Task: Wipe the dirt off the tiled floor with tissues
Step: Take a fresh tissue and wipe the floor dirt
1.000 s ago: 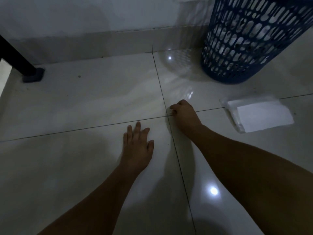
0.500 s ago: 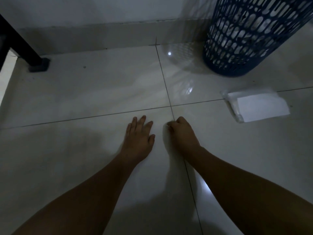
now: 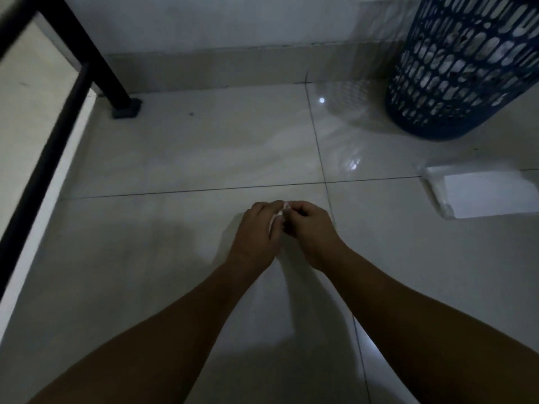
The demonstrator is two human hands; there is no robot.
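The tissue point(image 3: 279, 213) was a small white scrunched bit, held over the tiled floor point(image 3: 180, 258) near the middle of the view. The left hand point(image 3: 256, 231) and the right hand point(image 3: 310, 231) met there, touching, and each pinched the tissue with curled fingers. The fingers hid most of it. The thin white strip that showed ran from about 1 o'clock to 7 o'clock. At 3 o'clock from the hands, well apart, a white tissue pack point(image 3: 484, 196) lay flat, its long side running from 9 to 3 o'clock. A blue basket point(image 3: 466, 68) stood at 1 o'clock by the wall. A black leg point(image 3: 116, 88) stood at 10 o'clock, with a dark speck point(image 3: 191, 114) near it.
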